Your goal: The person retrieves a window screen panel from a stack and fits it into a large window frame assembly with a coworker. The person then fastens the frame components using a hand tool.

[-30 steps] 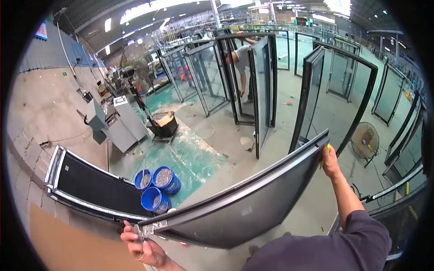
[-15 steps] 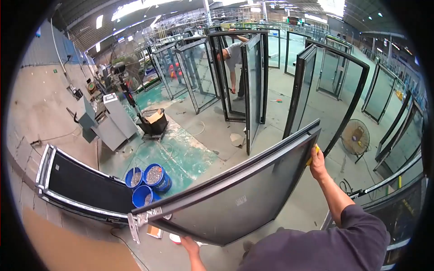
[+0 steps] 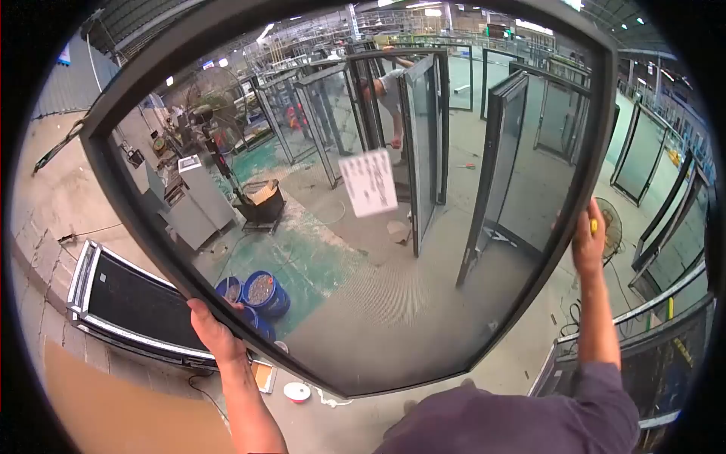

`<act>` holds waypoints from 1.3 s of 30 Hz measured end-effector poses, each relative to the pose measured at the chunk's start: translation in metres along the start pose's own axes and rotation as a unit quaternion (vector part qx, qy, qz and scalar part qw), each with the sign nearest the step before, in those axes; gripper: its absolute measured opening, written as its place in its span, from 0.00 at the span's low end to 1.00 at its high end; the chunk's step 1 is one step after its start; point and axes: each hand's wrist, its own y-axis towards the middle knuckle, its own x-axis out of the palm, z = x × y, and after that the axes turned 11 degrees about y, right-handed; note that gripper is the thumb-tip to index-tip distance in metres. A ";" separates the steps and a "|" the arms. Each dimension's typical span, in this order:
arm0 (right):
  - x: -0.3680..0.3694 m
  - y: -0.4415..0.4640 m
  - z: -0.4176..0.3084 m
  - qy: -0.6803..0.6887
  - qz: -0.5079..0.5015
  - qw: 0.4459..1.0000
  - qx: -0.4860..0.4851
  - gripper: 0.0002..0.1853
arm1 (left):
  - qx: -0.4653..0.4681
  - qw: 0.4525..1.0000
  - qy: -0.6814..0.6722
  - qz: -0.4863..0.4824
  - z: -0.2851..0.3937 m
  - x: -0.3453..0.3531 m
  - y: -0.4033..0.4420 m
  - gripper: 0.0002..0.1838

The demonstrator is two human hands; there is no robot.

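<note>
A large dark-framed screen panel [image 3: 484, 356] stands raised and upright in front of me, and the workshop shows through its mesh. A white label [image 3: 368, 182] with dark print is on the mesh. My left hand [image 3: 218, 333] grips the frame at its lower left edge, fingers wrapped behind it. On the right side of the frame, my right hand [image 3: 589, 240] is closed round the edge, with a small yellow object [image 3: 594, 225] at its fingers. What the yellow object is, I cannot tell.
Blue buckets [image 3: 266, 294] hold small parts. A framed black panel [image 3: 144, 303] lies at the left by the wall. Several glazed frames [image 3: 427, 144] stand beyond, with a person [image 3: 393, 94] bending among them. A fan [image 3: 609, 229] is at the right; a white roll [image 3: 297, 392] lies below.
The panel has swung up from a low, tilted position to upright before me. My left hand has moved from its lower corner to its left edge; my right hand has shifted right and stays on the frame.
</note>
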 end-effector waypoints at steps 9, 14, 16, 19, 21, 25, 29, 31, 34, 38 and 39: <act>0.005 0.066 -0.036 0.114 0.134 0.982 -0.067 0.18 | 0.194 0.957 0.193 -0.099 0.044 -0.022 -0.018 0.31; 0.025 0.125 -0.073 0.161 0.006 0.983 -0.090 0.18 | 0.005 0.973 0.232 0.022 -0.233 -0.099 -0.167 0.38; 0.086 0.150 -0.116 0.085 0.022 0.993 -0.082 0.18 | -0.064 0.977 0.188 0.074 -0.235 -0.078 -0.189 0.47; 0.176 0.165 -0.205 -0.425 -0.001 0.845 -0.323 0.23 | -0.081 0.993 0.036 0.074 -0.252 -0.054 -0.182 0.43; 0.177 0.156 -0.215 -0.279 0.000 0.924 -0.260 0.17 | -0.091 0.986 -0.047 0.129 -0.214 -0.029 -0.163 0.40; 0.011 0.180 -0.190 -0.335 0.002 0.889 -0.311 0.16 | -0.133 0.976 -0.086 0.151 -0.174 -0.007 -0.142 0.40; -0.138 0.095 -0.059 -0.249 0.206 0.941 -0.098 0.17 | -0.183 0.958 -0.151 0.159 -0.150 0.016 -0.123 0.41; -0.165 0.021 0.002 -0.256 0.302 0.918 -0.027 0.14 | -0.208 0.947 -0.182 0.161 -0.140 0.034 -0.115 0.42; -0.187 -0.096 0.089 -0.296 0.317 0.878 0.202 0.16 | -0.209 0.952 -0.173 0.139 -0.135 0.052 -0.106 0.42; -0.142 -0.204 0.159 -0.143 0.277 0.862 0.400 0.21 | -0.263 0.939 -0.172 0.141 -0.118 0.089 -0.092 0.44; -0.116 -0.210 0.162 -0.135 0.290 0.837 0.445 0.21 | -0.291 0.919 -0.235 0.123 -0.112 0.097 -0.092 0.44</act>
